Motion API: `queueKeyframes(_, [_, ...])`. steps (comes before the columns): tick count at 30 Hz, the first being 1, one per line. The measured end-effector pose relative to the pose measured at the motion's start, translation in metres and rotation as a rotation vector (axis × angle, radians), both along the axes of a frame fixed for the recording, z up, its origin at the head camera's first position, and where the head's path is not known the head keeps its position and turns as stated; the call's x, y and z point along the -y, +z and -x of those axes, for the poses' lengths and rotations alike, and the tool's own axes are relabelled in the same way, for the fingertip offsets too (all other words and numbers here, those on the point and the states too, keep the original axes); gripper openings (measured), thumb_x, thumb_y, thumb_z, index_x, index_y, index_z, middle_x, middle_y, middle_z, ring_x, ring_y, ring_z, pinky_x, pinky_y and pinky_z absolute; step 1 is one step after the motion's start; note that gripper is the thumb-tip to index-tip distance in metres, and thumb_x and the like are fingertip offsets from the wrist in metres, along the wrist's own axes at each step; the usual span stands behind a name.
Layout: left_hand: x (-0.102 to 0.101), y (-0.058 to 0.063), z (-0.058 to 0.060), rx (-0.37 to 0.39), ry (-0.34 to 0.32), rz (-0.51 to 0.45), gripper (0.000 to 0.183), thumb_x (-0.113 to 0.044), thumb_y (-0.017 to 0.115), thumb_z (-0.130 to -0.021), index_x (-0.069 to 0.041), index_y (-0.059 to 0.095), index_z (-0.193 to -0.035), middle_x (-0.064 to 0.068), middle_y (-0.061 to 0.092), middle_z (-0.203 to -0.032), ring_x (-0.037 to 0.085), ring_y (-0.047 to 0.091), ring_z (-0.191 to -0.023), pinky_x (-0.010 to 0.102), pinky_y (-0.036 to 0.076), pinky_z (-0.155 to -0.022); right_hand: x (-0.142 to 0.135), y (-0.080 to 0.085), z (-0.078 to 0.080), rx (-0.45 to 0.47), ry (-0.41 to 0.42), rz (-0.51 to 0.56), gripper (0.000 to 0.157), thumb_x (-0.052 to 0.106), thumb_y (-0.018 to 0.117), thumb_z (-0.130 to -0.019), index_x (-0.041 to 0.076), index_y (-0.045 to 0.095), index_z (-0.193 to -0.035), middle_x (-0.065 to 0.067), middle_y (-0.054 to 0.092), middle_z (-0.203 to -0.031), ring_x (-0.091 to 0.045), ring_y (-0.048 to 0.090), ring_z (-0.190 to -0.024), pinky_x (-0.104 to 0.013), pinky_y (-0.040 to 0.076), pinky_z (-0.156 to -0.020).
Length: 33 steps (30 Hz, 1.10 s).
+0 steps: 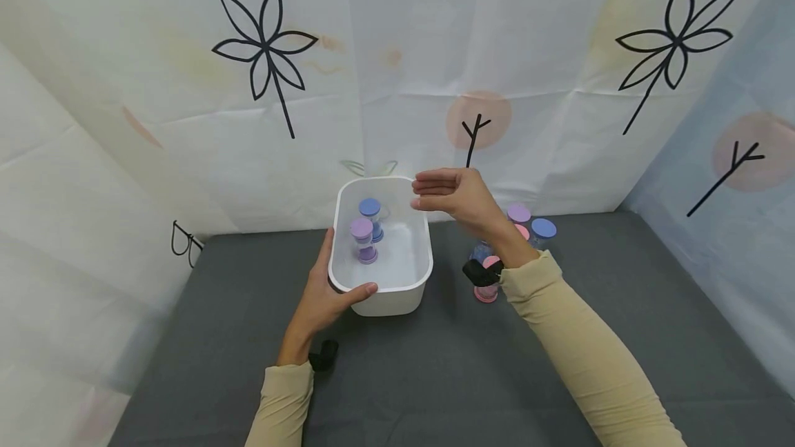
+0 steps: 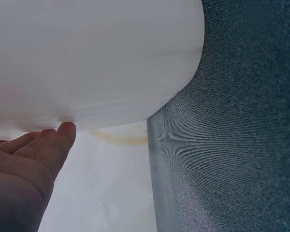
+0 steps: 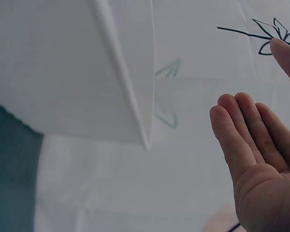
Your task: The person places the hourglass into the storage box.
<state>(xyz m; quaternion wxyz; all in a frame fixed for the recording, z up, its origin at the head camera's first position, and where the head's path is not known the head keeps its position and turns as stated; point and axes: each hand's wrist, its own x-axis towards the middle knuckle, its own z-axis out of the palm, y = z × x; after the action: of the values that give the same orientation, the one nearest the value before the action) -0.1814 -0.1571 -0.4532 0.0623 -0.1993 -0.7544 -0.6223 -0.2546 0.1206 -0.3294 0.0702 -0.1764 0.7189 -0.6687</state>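
A white plastic bin (image 1: 422, 274) stands on the dark table, with a purple sand timer (image 1: 361, 229) and a blue sand timer (image 1: 369, 207) upright inside it. My left hand (image 1: 326, 299) braces the bin's near left corner, thumb along the front rim and straight fingers against the left wall. In the left wrist view, the fingertips (image 2: 66, 128) touch the outside of that wall. Over the bin's far right rim is my right hand (image 1: 456, 197), its fingers straight and together, holding nothing. The right wrist view shows its empty palm (image 3: 268, 193) beside the bin.
Right of the bin, partly behind my right forearm, stand several more sand timers, among them a pink one (image 1: 486, 294), a blue one (image 1: 544, 228) and a purple one (image 1: 518, 213). A pale patterned cloth (image 1: 397, 74) hangs behind the grey table (image 1: 248, 309).
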Motion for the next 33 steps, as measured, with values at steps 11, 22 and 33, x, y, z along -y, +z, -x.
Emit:
queueKeyframes(11, [0.001, -0.001, -0.002, 0.011, 0.009, 0.000, 0.121, -0.009, 0.089, -0.077, -0.023, 0.007, -0.165, 0.012, 0.029, -0.163, 0.043, 0.039, -0.140, 0.065, 0.037, -0.105, -0.080, -0.014, -0.015, -0.053, -0.117, -0.070, 0.056, 0.001, 0.077, -0.089, -0.009, 0.055, -0.139, -0.015, 0.068, -0.127, -0.010, 0.068, -0.109, -0.027, 0.054, -0.091])
queueKeyframes(22, [0.000, -0.001, 0.000, 0.005, -0.012, -0.016, 0.120, -0.007, 0.088, -0.077, -0.019, 0.008, -0.165, 0.013, 0.032, -0.161, 0.044, 0.040, -0.138, 0.066, 0.037, -0.105, -0.161, -0.041, -0.024, -0.041, -0.278, -0.090, 0.041, 0.000, 0.076, -0.089, 0.000, 0.062, -0.128, 0.006, 0.073, -0.111, -0.005, 0.069, -0.101, -0.015, 0.052, -0.084])
queueKeyframes(33, [0.000, 0.001, -0.001, 0.000, -0.010, -0.013, 0.119, -0.006, 0.088, -0.077, -0.018, 0.009, -0.165, 0.014, 0.034, -0.159, 0.042, 0.044, -0.135, 0.066, 0.040, -0.102, -0.196, -0.075, -0.024, 0.004, -0.375, -0.406, 0.066, 0.028, 0.079, -0.091, -0.006, 0.054, -0.141, 0.011, 0.069, -0.118, -0.003, 0.064, -0.110, -0.013, 0.048, -0.087])
